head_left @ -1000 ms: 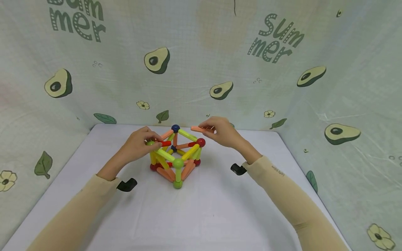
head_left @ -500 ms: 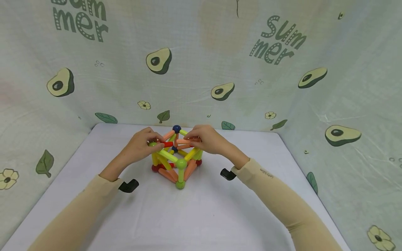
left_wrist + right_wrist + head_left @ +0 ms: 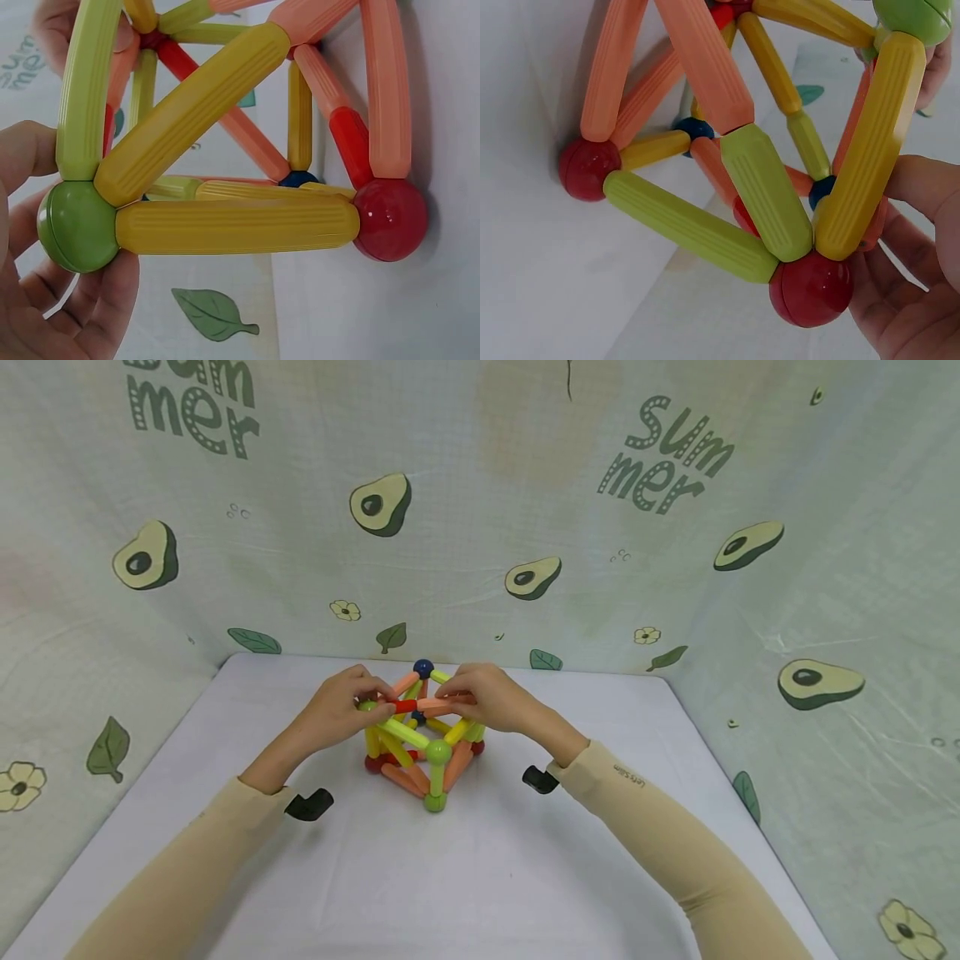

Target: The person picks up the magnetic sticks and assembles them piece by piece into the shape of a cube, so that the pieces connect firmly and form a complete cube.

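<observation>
A frame of coloured rods and balls from a construction toy stands on the table, its front green ball (image 3: pixel 438 752) above a lower one. My left hand (image 3: pixel 337 706) grips the frame's upper left green ball (image 3: pixel 79 225), fingers curled behind it. From there a short red rod (image 3: pixel 406 706) points inward across the top. My right hand (image 3: pixel 491 697) pinches an orange rod (image 3: pixel 433 703), whose tip meets the red rod's end in the head view. In the right wrist view, the right fingers lie behind a yellow rod (image 3: pixel 874 146) and beside a red ball (image 3: pixel 811 289).
The white table (image 3: pixel 450 885) spreads in front of the frame. Behind it hangs a cloth backdrop (image 3: pixel 450 527) printed with avocados, and more cloth bounds both sides. A blue ball (image 3: pixel 423 669) tops the frame's rear corner. Black wrist pieces (image 3: pixel 309 805) stick out from both sleeves.
My right hand has moved left and down from the frame's right, bringing the orange rod up to the red rod's end. The left hand has stayed on its corner.
</observation>
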`<state>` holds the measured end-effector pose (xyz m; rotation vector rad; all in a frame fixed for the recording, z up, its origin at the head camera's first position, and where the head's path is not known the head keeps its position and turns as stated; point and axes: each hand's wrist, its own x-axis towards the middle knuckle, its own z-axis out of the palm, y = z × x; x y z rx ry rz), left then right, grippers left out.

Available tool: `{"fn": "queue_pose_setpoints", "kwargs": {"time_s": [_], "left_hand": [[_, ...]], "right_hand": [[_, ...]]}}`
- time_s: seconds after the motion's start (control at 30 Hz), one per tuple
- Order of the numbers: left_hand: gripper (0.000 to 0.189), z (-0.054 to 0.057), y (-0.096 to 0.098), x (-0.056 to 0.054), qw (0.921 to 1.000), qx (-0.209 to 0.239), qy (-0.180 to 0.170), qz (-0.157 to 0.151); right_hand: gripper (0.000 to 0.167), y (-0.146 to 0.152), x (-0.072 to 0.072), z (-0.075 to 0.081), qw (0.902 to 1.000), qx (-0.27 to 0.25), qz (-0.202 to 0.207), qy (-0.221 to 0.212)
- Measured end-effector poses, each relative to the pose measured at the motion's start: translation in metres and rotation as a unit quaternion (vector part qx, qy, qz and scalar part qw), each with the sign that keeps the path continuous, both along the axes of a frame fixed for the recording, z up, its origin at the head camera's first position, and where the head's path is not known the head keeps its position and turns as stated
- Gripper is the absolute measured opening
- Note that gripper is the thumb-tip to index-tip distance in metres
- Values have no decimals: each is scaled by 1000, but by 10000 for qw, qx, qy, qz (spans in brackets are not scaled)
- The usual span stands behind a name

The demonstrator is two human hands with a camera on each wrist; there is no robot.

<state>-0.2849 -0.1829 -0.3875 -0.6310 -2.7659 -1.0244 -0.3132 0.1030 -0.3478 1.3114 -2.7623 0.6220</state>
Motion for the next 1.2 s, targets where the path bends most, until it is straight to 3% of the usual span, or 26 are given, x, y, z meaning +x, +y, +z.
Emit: {"fn": "queue_pose_setpoints", "kwargs": {"time_s": [0.4, 0.83, 1.2], "left_hand": [[17, 0, -4, 2, 9999, -72, 11, -143], [32, 0, -26, 2, 9940, -237, 84, -1068], [33, 1, -26, 5, 9919, -172, 117, -1250]], "right_hand": [[17, 14, 0, 4, 9997, 18, -213, 110], [18, 21, 4, 0, 9969, 70, -632, 465], [16, 24, 6, -1, 9952, 16, -732, 651]]}}
